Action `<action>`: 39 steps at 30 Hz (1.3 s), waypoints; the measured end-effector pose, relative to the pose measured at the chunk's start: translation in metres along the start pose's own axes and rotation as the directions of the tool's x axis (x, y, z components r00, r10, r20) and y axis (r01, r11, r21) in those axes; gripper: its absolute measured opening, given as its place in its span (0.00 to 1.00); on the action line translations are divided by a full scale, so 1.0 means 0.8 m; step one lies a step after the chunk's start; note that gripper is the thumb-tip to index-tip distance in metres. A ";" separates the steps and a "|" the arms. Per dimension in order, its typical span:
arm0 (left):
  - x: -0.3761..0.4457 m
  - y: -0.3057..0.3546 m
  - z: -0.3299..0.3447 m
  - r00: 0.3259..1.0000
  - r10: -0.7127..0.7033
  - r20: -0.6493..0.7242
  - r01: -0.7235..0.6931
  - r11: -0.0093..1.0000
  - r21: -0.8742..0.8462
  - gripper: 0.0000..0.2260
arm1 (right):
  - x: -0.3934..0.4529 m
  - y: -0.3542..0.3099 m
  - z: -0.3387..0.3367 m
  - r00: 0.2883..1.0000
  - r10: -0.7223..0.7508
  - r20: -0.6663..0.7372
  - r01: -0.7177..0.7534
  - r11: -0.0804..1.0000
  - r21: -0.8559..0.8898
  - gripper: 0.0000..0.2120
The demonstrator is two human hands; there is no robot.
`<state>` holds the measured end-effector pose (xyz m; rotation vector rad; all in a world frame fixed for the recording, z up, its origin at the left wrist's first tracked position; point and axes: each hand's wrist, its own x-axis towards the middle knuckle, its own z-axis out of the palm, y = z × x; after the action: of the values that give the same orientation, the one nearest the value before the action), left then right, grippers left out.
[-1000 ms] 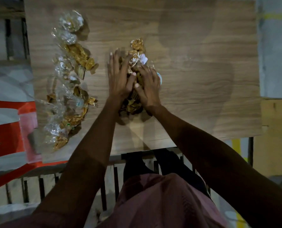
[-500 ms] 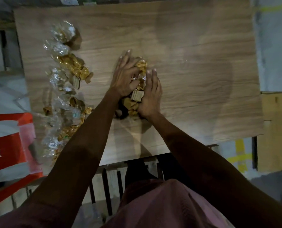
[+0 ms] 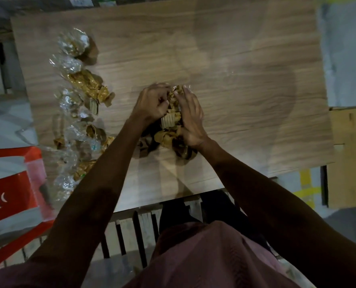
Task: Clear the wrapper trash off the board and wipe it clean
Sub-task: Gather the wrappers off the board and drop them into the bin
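Observation:
A wood-grain board (image 3: 245, 80) lies in front of me. At its middle sits a small heap of gold and clear wrappers (image 3: 168, 129). My left hand (image 3: 152, 102) curls around the heap's left side, fingers bent into it. My right hand (image 3: 191, 115) presses against its right side, so the wrappers are squeezed between both hands. A long row of more gold and clear wrappers (image 3: 79, 104) runs down the board's left side, apart from my hands.
A red and white bag (image 3: 8, 183) lies off the board's left edge. A cardboard box (image 3: 349, 154) stands to the right. Slatted wood (image 3: 135, 225) shows below the board's near edge, by my lap.
My hands have drawn the spread wrappers together toward me. The left fingers went from flat and extended to curled around the heap, and the right hand closed in against it.

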<state>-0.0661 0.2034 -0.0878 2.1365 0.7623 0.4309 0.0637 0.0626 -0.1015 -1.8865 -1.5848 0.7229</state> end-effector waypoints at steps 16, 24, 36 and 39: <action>-0.103 0.048 0.071 0.867 -0.428 -0.255 0.380 0.899 -0.217 0.29 | -0.012 -0.058 0.045 0.871 0.477 -0.120 -0.308 0.719 0.623 0.28; -0.069 0.078 0.064 0.789 -0.513 -0.339 0.283 0.792 -0.541 0.21 | -0.011 -0.081 0.036 0.774 0.609 -0.173 -0.348 0.637 0.688 0.15; -0.040 0.191 0.094 0.821 -0.555 -0.132 0.184 0.477 -0.859 0.28 | -0.073 -0.107 -0.079 0.685 0.563 -0.462 -0.170 0.740 0.651 0.12; -0.030 0.236 0.105 0.886 -0.446 -0.129 0.121 0.490 -0.863 0.17 | -0.095 -0.120 -0.128 0.646 0.577 -0.500 -0.152 0.739 0.656 0.15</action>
<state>0.0312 0.0466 0.0083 0.9800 0.8505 0.8054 0.0598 -0.0070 0.0418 -1.7246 -0.4092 0.4832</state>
